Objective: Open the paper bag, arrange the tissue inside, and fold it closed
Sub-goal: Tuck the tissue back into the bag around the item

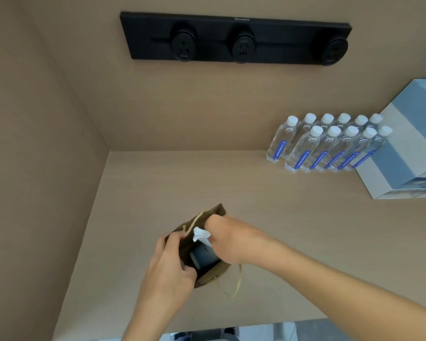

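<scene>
A small brown paper bag point(208, 275) with tan cord handles stands open on the beige counter, near its front edge. My left hand point(169, 263) grips the bag's left rim and holds the mouth apart. My right hand point(228, 238) reaches into the mouth from the right, fingers hidden inside, pinching a piece of white tissue point(200, 234) that sticks up above the rim. A dark flat object point(203, 258) lies inside the bag beneath the tissue.
Several clear water bottles point(326, 146) with blue labels stand at the back right, next to a blue and white box point(403, 148). A black socket strip point(234, 39) is mounted on the back wall. A side wall closes the left. The counter's front edge point(231, 327) runs just below my forearms.
</scene>
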